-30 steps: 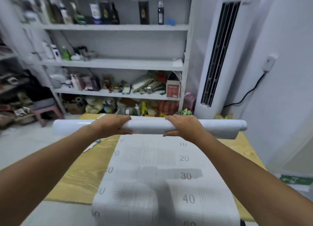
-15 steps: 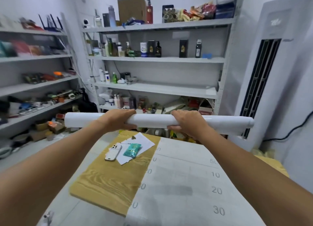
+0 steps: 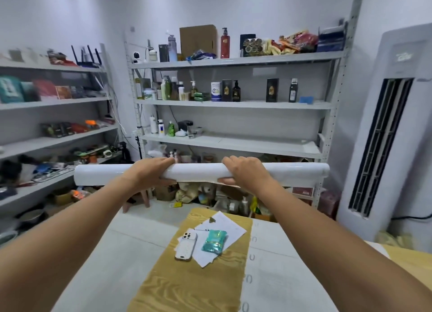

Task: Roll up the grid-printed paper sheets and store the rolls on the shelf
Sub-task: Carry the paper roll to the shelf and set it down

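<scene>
A long white paper roll (image 3: 198, 172) hangs level in the air, held in front of the grey metal shelf unit (image 3: 233, 145). My left hand (image 3: 152, 171) grips it left of centre and my right hand (image 3: 245, 171) grips it right of centre, both from above. The roll sits just below the shelf board that is mostly bare on its right half. A flat grid-printed sheet (image 3: 280, 276) with printed numbers lies on the wooden table (image 3: 187, 286) below my right arm.
On the table lie a white phone (image 3: 186, 246), a teal packet (image 3: 214, 241) and loose papers (image 3: 224, 227). Bottles and boxes fill the upper shelves. Another shelf unit (image 3: 53, 143) stands left, and a tall white air conditioner (image 3: 385, 136) stands right.
The roll has risen off the table toward the shelf, held in both hands. My view has tilted up and shifted left, so more of the shelves and the phone came into sight.
</scene>
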Demonstrator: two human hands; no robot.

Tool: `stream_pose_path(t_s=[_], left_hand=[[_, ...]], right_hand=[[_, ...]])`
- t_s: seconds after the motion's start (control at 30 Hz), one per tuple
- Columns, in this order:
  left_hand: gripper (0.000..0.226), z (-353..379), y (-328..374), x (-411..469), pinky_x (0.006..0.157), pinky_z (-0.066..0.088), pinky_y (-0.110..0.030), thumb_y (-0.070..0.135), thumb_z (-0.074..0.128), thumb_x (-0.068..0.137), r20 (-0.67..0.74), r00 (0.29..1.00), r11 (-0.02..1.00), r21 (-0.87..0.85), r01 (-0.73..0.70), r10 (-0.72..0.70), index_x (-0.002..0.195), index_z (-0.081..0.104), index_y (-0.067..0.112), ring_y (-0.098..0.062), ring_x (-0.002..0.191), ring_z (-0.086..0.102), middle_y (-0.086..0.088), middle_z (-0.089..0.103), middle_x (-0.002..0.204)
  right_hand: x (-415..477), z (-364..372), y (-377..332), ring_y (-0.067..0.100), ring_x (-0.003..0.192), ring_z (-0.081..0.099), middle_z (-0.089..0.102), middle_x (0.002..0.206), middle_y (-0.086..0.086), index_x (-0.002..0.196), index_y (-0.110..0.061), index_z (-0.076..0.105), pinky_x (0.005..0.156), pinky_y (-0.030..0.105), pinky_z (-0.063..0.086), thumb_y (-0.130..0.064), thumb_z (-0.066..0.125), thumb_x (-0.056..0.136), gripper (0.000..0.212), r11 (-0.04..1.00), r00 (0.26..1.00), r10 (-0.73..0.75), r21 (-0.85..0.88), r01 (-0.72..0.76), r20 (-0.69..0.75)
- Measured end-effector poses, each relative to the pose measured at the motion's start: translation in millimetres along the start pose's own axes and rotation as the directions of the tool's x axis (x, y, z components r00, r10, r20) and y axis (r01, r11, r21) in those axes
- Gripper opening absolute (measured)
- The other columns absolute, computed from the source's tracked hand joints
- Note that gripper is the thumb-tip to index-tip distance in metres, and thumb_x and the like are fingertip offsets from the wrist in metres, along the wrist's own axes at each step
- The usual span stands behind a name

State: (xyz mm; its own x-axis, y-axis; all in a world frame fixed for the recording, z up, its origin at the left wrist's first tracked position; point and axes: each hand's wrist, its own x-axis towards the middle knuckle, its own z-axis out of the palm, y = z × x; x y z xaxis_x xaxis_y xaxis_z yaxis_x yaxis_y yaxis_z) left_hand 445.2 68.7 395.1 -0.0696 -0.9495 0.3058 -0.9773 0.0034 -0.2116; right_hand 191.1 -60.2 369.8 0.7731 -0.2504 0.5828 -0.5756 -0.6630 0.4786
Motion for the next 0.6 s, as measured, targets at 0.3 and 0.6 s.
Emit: stream_pose_path(t_s=[0.3,0.6], left_hand=[[0.046,19,-75,0,0.062,0.042,-0.028,0.046,0.062,0.080,-0.019,1.000,1.000,0.001,-0.011,0.011,0.114,0.048,0.020,-0.018,0.085,0.058,0.001,0.061,0.106],[0.047,30,-128,18,0.074,0.048,-0.033,0.043,0.063,0.081,-0.042,0.999,1.000,-0.008,-0.003,0.003,0.118,0.048,0.017,-0.019,0.093,0.058,-0.001,0.060,0.112]], right_hand=[[58,15,-42,0.021,0.068,0.061,0.060,0.087,0.003,0.104,-0.013,0.049,0.050,0.030,0.043,-0.061,0.044,0.087,0.051,0.999,0.997,0.024,0.034,-0.026,0.070],[115,48,-52,0.019,0.065,0.060,0.059,0.083,0.002,0.101,-0.013,0.049,0.050,0.029,0.045,-0.063,0.045,0.085,0.052,0.999,0.999,0.019,0.029,-0.020,0.028]])
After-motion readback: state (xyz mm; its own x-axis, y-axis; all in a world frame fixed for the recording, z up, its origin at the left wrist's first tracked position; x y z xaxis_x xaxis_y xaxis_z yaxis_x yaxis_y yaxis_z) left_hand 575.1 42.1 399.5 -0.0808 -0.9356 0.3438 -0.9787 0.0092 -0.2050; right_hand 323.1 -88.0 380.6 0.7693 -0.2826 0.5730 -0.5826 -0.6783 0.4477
